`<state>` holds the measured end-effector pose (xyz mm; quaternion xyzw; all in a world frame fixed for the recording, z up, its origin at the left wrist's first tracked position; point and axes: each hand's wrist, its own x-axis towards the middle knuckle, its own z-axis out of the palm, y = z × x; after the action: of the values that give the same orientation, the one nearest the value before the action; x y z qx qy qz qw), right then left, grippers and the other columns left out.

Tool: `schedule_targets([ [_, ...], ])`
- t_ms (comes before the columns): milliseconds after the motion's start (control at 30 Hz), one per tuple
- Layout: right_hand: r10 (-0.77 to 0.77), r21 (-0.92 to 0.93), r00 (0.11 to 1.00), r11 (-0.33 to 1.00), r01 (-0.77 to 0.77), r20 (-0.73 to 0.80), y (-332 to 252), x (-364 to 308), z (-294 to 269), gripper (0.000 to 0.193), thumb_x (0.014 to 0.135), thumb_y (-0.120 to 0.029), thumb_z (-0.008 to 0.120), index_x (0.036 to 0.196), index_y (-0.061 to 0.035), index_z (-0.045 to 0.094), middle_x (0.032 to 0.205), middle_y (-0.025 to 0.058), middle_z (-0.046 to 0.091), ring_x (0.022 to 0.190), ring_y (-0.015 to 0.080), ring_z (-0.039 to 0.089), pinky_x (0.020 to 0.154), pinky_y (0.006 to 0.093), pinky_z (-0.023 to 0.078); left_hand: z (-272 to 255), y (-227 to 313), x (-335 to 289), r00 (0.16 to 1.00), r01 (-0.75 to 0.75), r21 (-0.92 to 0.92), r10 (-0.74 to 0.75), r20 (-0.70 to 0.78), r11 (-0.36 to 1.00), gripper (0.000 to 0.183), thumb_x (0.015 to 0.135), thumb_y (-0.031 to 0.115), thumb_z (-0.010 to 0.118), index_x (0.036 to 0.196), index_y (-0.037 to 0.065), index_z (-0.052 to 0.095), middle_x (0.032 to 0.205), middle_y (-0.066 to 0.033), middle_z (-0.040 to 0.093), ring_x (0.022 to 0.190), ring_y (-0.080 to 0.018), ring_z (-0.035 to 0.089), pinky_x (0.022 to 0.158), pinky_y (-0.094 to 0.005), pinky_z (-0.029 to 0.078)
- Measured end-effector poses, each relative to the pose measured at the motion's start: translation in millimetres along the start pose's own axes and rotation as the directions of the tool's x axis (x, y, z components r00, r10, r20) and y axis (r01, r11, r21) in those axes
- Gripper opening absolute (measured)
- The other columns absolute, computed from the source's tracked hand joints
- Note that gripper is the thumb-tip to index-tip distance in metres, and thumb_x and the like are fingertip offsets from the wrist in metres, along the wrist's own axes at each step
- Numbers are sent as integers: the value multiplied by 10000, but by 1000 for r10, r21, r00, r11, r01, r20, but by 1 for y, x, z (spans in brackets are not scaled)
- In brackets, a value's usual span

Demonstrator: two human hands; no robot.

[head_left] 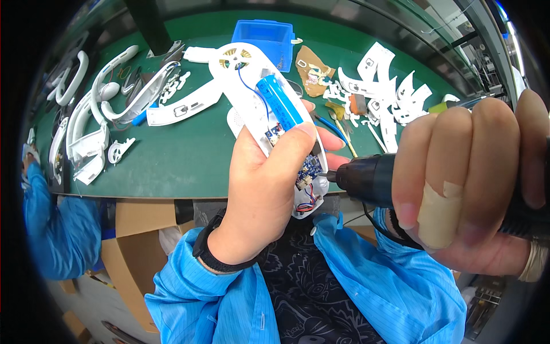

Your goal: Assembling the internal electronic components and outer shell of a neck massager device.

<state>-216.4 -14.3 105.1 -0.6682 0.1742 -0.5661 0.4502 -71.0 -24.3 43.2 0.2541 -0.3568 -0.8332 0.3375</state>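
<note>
My left hand (pixel 263 178) is closed round a white plastic housing (pixel 245 92), holding it tilted over the table's front edge. Inside the housing lie a blue cylindrical battery (pixel 277 100), a small blue circuit board (pixel 310 167) and thin coloured wires. A round brass-coloured grille (pixel 235 57) shows at its far end. My thumb presses beside the battery's lower end. In my right hand (pixel 475 172) is a black electric screwdriver (pixel 369 179), its bit pointing left at the board's edge. Whether the tip touches a screw cannot be made out. One right finger wears a beige bandage (pixel 440 215).
On the green table (pixel 183 146), curved white shells (pixel 86 114) lie left and more white parts (pixel 384 86) right. A blue bin (pixel 263 35) stands behind the housing. Pliers (pixel 333 127) lie near it. Below are cardboard boxes (pixel 137 258). Another person's blue sleeve (pixel 63 223) is at far left.
</note>
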Motion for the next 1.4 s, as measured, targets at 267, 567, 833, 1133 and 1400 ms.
schedule_targets([
  [267,42,75,989,996,-53,138,-2,2,6,334,960,-385,621,964,-64,531,761,31,604,730,188,619,702,369,552,0,-2,-1,1000,-21,-4,21,7,1000,423,924,194,599,1272,-34,522,991,-124,689,846,-179,676,762,-320,541],
  [567,67,137,958,985,-109,277,2,16,11,282,957,-329,654,897,-80,537,741,16,598,723,181,615,697,363,553,0,-1,0,997,-78,-51,77,-5,996,204,951,118,546,1055,-54,585,922,-144,689,805,-217,703,730,-343,599],
  [833,38,177,920,977,-116,390,-4,18,14,260,953,-279,684,838,-94,543,722,2,594,718,174,612,692,358,553,-1,-4,-3,998,-68,-32,68,-5,997,348,953,161,577,1230,-41,512,956,-147,684,800,-213,702,725,-337,585],
  [1133,-61,187,858,981,-42,510,-64,-9,-12,270,950,-222,717,771,-110,549,702,-14,589,711,166,608,687,353,553,16,24,-56,984,175,-84,-170,56,981,526,936,237,583,1349,-37,408,851,-169,677,673,-297,719,617,-424,620],
  [1400,-301,183,933,946,267,196,-133,-128,-10,521,975,-493,586,1242,-60,471,852,64,561,776,244,589,642,387,526,33,3,-81,868,496,-86,-494,48,864,455,955,231,570,1337,6,471,884,-148,676,772,-283,736,663,-434,643],
])
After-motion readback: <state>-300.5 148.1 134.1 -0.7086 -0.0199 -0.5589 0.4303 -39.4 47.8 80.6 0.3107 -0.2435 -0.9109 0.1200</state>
